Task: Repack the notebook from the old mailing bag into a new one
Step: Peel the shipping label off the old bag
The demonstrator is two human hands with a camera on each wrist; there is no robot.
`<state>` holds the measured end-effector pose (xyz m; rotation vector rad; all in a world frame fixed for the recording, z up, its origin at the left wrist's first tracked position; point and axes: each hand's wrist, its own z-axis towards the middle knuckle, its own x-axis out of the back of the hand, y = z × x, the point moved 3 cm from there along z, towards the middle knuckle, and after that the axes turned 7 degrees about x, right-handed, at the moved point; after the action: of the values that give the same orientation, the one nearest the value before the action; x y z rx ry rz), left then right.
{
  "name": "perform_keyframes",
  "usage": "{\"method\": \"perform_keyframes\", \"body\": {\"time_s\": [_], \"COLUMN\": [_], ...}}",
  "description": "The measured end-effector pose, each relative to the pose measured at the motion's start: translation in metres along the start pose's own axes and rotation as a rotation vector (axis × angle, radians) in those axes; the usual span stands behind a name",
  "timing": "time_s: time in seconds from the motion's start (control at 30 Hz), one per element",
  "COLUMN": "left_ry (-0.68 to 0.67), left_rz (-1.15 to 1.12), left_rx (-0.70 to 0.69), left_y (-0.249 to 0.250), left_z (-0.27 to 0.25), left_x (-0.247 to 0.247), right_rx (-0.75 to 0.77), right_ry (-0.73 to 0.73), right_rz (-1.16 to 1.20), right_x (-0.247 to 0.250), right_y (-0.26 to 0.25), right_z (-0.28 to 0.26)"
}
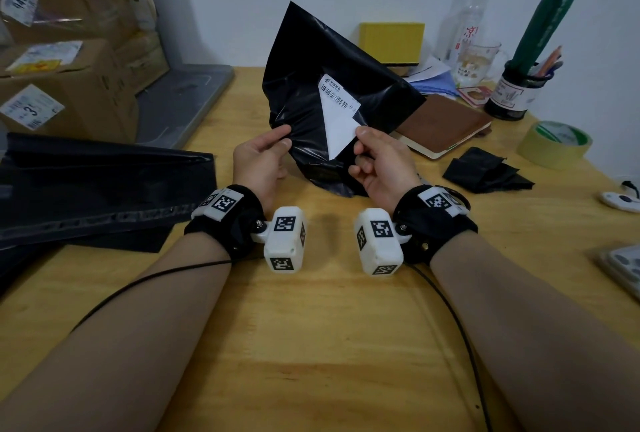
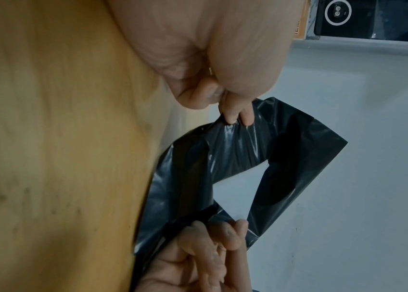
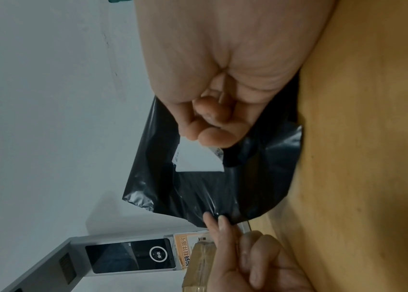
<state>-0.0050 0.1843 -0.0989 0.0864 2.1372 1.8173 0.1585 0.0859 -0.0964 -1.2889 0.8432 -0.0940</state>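
I hold the old black mailing bag (image 1: 308, 85) upright over the wooden table (image 1: 311, 327), its lower end resting on the wood. My left hand (image 1: 263, 154) pinches the bag's left edge between thumb and fingers; the wrist view shows that pinch on the bag (image 2: 298, 158). My right hand (image 1: 374, 158) pinches the lower corner of the white shipping label (image 1: 341, 120), seen close as a white label (image 3: 198, 160) against the black film. The brown notebook (image 1: 446, 126) lies flat on the table behind the bag, to the right. New black mailing bags (image 1: 104, 182) lie stacked at the left.
Cardboard boxes (image 1: 69, 85) pile up at the back left. A folded black piece (image 1: 485, 172), a tape roll (image 1: 554, 144), a pen holder (image 1: 516, 92), a glass mug (image 1: 478, 64) and a yellow box (image 1: 391, 42) crowd the back right. Bare wood lies in front of my wrists.
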Motion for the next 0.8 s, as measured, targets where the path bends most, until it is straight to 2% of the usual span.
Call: {"method": "perform_keyframes", "body": {"time_s": [0.8], "left_ry": [0.038], "left_rz": [-0.041], "left_rx": [-0.005], "left_y": [-0.0021], "left_z": [0.004], "left_x": [0.0038], "right_rx": [0.052], "right_ry": [0.063], "right_rz": [0.065], "right_x": [0.0023], "right_y": [-0.0037], "right_z": [-0.0005]}}
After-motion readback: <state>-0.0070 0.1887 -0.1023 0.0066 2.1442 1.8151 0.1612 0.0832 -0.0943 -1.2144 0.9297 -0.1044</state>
